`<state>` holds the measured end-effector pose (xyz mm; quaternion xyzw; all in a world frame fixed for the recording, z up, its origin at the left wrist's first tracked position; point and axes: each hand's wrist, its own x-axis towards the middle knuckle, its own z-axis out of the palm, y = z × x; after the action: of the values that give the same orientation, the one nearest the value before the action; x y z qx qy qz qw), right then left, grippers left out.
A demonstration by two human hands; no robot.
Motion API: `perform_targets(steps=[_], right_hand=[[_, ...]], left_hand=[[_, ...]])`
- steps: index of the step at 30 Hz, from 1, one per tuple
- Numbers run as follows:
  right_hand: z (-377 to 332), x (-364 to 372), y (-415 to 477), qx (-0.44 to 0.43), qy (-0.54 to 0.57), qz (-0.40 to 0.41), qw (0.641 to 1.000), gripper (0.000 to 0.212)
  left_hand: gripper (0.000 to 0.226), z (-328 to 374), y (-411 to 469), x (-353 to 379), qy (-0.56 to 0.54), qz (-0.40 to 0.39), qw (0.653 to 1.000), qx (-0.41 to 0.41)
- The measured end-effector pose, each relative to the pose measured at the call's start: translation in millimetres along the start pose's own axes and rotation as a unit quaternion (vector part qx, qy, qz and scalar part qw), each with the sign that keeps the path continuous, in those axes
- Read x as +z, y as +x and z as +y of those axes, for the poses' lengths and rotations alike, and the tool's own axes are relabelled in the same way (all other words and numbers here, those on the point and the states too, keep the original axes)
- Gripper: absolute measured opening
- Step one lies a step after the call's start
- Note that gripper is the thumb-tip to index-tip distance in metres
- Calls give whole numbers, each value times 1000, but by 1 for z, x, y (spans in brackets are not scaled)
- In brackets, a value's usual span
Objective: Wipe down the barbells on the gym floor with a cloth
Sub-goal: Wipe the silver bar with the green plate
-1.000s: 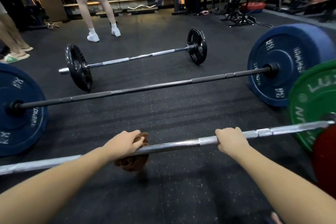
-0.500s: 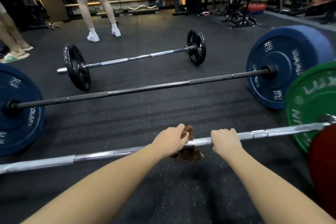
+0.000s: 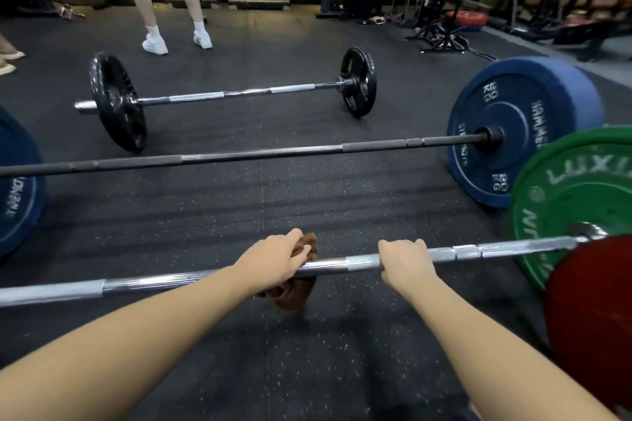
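Three barbells lie across the dark rubber floor. The nearest has a chrome bar (image 3: 160, 282) with a green plate (image 3: 578, 195) and a red plate (image 3: 591, 318) at its right end. My left hand (image 3: 273, 258) grips a brown cloth (image 3: 294, 290) wrapped over this bar near its middle; the cloth hangs below the bar. My right hand (image 3: 405, 263) grips the bare bar a little to the right. Behind lies a black bar (image 3: 260, 154) with blue plates (image 3: 513, 133), and farther back a thin bar (image 3: 239, 92) with small black plates (image 3: 118, 102).
A person in white socks and shoes (image 3: 155, 41) stands beyond the far barbell. Another person's feet (image 3: 8, 60) show at the left edge. A black stand (image 3: 441, 34), a red plate (image 3: 466, 17) and gym machines fill the back right. A step runs along the back wall.
My left hand slid the cloth rightward along the chrome bar, then back a little to the left. My right hand kept its grip on the bar.
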<state>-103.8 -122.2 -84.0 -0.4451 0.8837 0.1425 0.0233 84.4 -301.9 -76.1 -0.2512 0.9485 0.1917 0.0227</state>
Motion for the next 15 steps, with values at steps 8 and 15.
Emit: perform_targets(steps=[8, 15], right_hand=[[29, -25, -14, -166, -66, -70, 981, 74], [128, -53, -45, -181, -133, -83, 971, 75]], left_hand=[[34, 45, 18, 8, -52, -52, 997, 33], [38, 31, 18, 7, -54, -56, 997, 29]])
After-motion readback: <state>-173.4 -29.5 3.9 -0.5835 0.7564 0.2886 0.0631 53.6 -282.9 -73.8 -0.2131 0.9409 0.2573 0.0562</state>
